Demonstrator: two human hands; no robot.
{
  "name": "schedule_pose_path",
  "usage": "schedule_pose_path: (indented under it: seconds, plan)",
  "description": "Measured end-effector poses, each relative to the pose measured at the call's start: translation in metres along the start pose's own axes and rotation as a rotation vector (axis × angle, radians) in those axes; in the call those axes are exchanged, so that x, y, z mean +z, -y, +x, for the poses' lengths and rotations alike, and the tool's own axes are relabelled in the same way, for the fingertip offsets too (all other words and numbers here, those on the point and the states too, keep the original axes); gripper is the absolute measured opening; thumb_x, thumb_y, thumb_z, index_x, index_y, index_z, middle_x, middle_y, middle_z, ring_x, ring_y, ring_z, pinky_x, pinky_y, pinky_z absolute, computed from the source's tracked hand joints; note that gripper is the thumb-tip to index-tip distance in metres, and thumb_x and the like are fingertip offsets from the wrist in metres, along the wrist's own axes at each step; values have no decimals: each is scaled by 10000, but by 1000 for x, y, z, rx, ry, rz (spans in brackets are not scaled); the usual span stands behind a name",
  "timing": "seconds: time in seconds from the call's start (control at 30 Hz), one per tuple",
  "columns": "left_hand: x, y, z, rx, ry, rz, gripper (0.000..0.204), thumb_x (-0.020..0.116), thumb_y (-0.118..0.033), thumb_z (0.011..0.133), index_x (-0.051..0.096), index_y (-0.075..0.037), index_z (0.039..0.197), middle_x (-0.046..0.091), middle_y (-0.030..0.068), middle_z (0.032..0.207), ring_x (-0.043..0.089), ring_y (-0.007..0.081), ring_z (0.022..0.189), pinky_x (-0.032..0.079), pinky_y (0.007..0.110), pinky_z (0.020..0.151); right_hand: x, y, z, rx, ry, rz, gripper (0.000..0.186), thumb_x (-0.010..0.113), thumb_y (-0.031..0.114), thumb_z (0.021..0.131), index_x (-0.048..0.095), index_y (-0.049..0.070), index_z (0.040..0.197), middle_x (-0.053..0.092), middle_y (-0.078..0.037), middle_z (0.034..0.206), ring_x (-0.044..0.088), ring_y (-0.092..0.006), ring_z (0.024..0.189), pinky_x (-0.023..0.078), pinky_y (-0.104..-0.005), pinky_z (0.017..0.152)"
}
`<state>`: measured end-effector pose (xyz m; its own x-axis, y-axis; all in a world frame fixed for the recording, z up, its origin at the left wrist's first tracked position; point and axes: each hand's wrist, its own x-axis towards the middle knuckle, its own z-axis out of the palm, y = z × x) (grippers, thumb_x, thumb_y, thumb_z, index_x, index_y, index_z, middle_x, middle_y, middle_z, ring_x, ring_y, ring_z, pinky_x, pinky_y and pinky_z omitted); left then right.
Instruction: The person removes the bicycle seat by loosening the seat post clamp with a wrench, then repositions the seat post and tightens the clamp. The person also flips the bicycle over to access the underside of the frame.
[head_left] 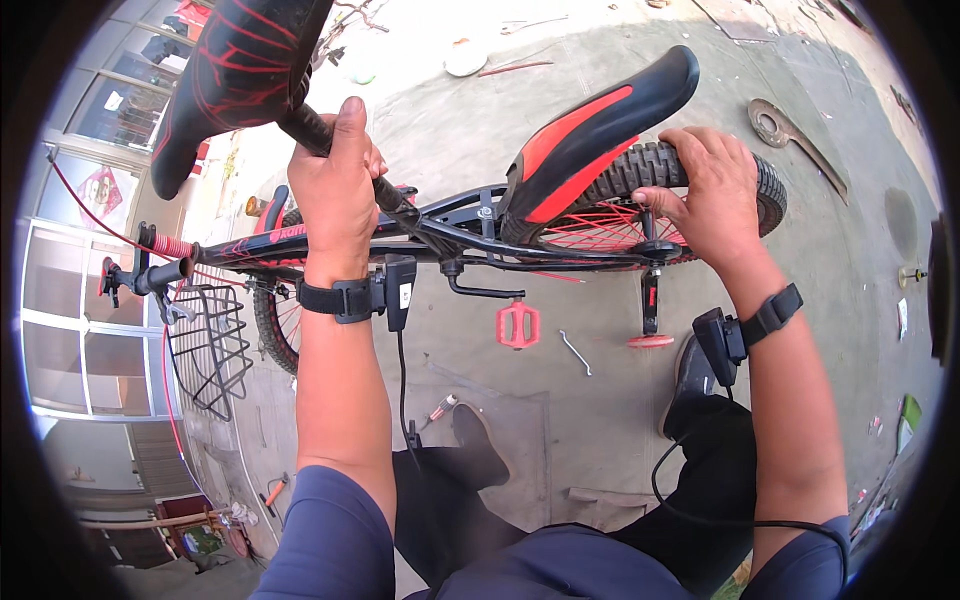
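My left hand is closed around the black seat post of a small black-and-red bicycle, just below the saddle. My right hand grips the rear wheel's knobby tyre, its thumb near the axle fitting. A black-and-red mudguard arches over this wheel. Below the axle hangs a training-wheel arm with a red wheel. The red pedal hangs under the frame. The front wheel and handlebar are at the left, beside a black wire basket.
On the concrete floor lie a small wrench, a screwdriver, an orange-handled tool and a large rusty ring-ended metal piece. A glazed doorway is at the left. My feet are below the bicycle.
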<state>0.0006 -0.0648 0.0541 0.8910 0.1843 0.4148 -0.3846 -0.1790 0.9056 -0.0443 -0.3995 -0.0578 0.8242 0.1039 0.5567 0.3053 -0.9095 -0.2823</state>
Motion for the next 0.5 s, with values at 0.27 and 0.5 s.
schedule_pose_path:
  seconds: [0.27,0.5]
  plan:
    - [12,4,-6,81,-203,134,335,684,-272,1010,494,-49,848,471,6,595,464,91,506,448,277,514,1,4,4,83,44,57,676,865,428,661,636,127,1222,621,-51,1157,539,-292,1177,368,-454,1066]
    - [11,7,-5,77,-201,130,333,669,-264,1018,479,-63,834,435,-1,574,457,108,498,433,286,526,2,-2,9,49,49,95,743,830,459,651,591,131,1273,598,-65,1151,533,-319,1159,360,-494,1073]
